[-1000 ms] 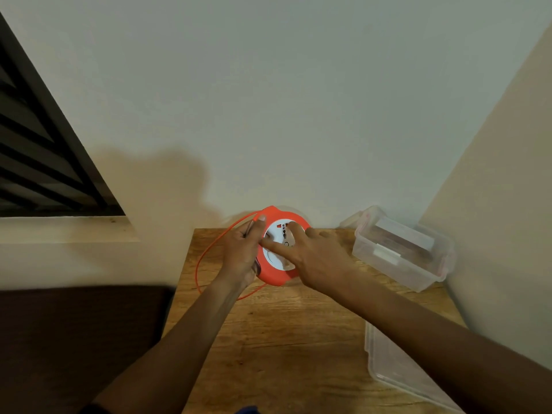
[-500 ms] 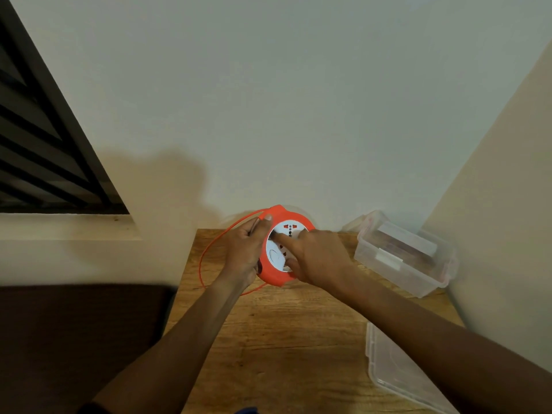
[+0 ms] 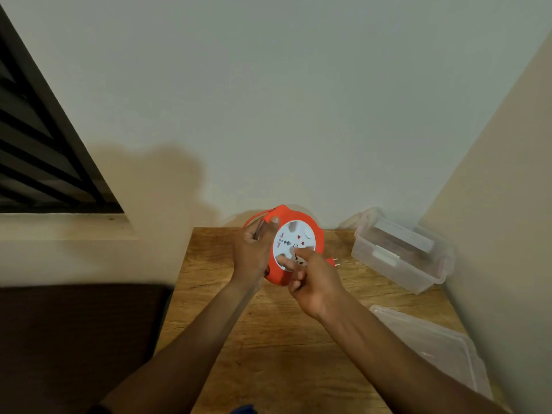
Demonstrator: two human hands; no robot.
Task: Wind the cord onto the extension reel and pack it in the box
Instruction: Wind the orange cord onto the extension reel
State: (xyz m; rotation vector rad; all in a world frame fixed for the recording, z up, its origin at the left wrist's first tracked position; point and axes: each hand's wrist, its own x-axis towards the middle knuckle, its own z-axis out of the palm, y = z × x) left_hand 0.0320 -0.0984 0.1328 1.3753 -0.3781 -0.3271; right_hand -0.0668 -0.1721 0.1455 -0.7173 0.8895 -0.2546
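An orange extension reel [image 3: 316, 234] with a white socket face is held tilted above the far end of the wooden table [image 3: 268, 354]. My left hand [image 3: 252, 252] grips its left rim. My right hand [image 3: 313, 282] has its forefinger pressed on the white face, the other fingers curled. A short stretch of orange cord [image 3: 254, 218] shows at the reel's top left. The orange plug [image 3: 333, 261] sticks out at the reel's right, prongs pointing right. The clear plastic box [image 3: 400, 258] stands to the right.
The box's clear lid [image 3: 433, 345] lies flat at the table's right edge, near me. Walls close in behind and to the right. A dark window grille [image 3: 38, 150] is at the left, above a ledge.
The long cord loop that hung at the left has been drawn in. The plug now shows at the reel's right. My right forefinger has swung round the white face to its lower side.
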